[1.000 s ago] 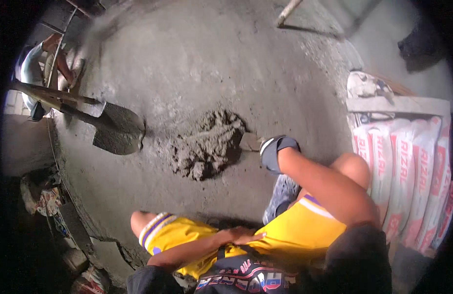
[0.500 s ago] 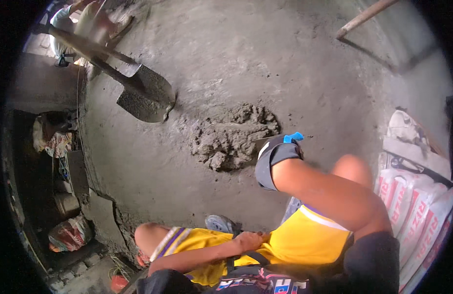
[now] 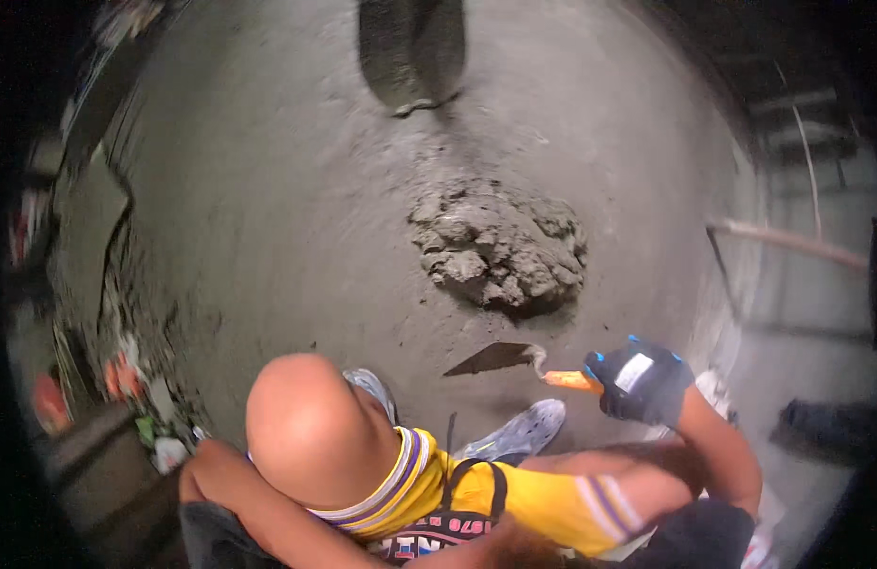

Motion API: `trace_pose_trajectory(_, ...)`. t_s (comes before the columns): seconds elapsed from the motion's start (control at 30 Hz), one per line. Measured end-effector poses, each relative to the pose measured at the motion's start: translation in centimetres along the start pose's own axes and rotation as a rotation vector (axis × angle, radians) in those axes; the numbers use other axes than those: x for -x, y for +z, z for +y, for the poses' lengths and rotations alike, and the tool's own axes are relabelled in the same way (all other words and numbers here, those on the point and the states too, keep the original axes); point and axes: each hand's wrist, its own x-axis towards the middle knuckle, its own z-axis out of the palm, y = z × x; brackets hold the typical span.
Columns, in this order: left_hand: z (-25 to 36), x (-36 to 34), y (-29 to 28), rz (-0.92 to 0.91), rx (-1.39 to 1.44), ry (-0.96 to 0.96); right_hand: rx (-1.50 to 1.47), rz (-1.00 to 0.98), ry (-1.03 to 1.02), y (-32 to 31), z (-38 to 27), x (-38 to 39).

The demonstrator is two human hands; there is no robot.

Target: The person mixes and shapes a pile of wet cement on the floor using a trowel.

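My right hand point(image 3: 642, 384), in a dark glove with blue edges, grips the orange handle of a pointed trowel point(image 3: 491, 357). Its metal blade is low over the floor, between my shoes and a lumpy mound of wet grey mortar point(image 3: 500, 247), not touching the mound. My left hand point(image 3: 510, 541) is down by my lap at the bottom edge, blurred, with its fingers hard to make out. A shovel blade point(image 3: 410, 52) lies on the mortar-smeared floor beyond the mound.
My shoes point(image 3: 514, 427) and bent knees are just below the mound. At the left, a broken floor edge runs beside mixed debris point(image 3: 126, 379). A slanting pole point(image 3: 799, 242) stands at the right, near a paler grey surface.
My view has turned sharply, putting the shovel at top centre. The trowel has come out from the mound toward me. The other person and most of the sacks have left view.
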Motion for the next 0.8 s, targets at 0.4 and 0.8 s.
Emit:
trace_pose_trajectory(0.4, -0.5, 4.9, 5.3, 0.419, -0.68, 0.348, -0.573, 0.097, -0.12, 4.2, -3.4, -7.1)
trace_pose_trajectory(0.8, -1.4, 4.0, 5.4, 0.429, -0.638, 0.267, -0.096, 0.29, -0.259, 11.7, -1.0, -12.8)
